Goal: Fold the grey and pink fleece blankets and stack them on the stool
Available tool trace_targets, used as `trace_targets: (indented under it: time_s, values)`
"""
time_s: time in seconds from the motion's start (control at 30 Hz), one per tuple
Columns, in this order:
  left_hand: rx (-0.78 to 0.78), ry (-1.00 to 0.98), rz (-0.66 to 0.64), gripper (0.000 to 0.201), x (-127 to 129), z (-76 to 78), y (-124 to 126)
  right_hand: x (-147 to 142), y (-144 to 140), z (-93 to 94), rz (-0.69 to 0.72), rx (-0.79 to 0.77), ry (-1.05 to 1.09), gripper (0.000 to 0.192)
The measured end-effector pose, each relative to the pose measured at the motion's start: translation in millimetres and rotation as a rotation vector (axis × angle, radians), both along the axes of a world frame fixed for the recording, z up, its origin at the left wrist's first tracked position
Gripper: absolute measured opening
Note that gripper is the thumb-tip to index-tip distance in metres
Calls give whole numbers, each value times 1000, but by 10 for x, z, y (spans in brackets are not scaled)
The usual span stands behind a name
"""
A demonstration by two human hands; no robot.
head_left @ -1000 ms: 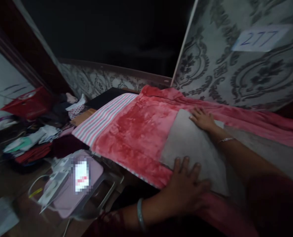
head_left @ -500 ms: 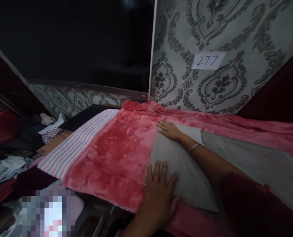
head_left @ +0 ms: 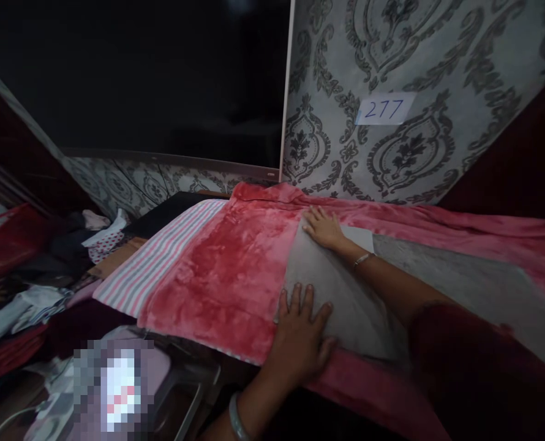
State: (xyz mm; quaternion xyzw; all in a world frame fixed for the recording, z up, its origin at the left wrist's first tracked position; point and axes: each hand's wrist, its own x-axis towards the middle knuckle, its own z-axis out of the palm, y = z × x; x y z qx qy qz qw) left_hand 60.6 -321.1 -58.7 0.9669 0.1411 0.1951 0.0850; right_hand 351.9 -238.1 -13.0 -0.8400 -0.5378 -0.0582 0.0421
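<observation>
Grey cloth [head_left: 341,294]: lies flat on the red blanket [head_left: 226,269], under both hands.
Left hand [head_left: 302,334]: fingers spread, palm pressed on the cloth's near corner, gripping nothing.
Right hand [head_left: 323,228]: flat and open on the cloth's far corner.
Striped sheet [head_left: 162,257]: under the blanket's left edge.
Paper label [head_left: 385,109]: on the patterned wall [head_left: 438,55] behind.

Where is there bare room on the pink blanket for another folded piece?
Free: the pink blanket between the striped cloth and the grey cloth. Both the left hand and right hand press flat on the grey cloth. The clothes pile at left is crowded.
</observation>
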Motion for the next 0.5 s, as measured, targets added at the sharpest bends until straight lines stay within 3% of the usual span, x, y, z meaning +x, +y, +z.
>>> trace_targets:
  time_s: [0.13,0.27,0.37,0.5]
  values:
    - [12,-24,6,59,23,-1,7,-305,-661,-48,111,7,-25,66]
    - [38,-59,22,55,60,17,4,-382,-1268,-247,23,-56,12,65]
    - [78,-80,19,54,81,31,6,-333,-1428,-287,-58,-48,43,63]
    - [132,-163,-37,45,54,1,26,-430,-1391,-145,-165,-73,102,62]
